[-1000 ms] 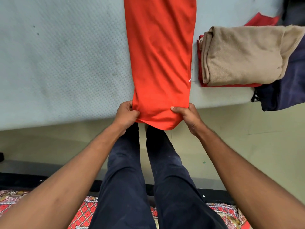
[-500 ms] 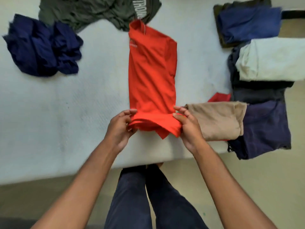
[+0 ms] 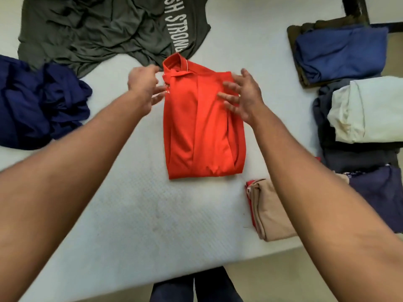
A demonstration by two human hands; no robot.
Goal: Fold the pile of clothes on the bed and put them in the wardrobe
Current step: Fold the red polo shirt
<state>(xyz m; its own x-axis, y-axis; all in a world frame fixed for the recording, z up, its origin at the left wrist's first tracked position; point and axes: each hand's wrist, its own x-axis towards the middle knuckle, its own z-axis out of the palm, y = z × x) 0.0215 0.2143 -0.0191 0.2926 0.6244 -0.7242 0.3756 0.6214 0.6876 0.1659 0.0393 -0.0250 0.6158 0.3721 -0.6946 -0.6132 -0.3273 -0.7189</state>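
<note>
On bed [image 3: 130, 203], orange shirt [image 3: 202, 127], left hand [image 3: 145, 83], right hand [image 3: 244, 94] at its edges, grip released

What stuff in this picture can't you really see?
Head view only:
Grey shirt lettering: cut off by the top edge and folds.
Red cloth: mostly hidden under the beige fold.
Left hand fingers: blurred; touching the orange shirt or not, unclear.
Wardrobe: out of frame.
</note>
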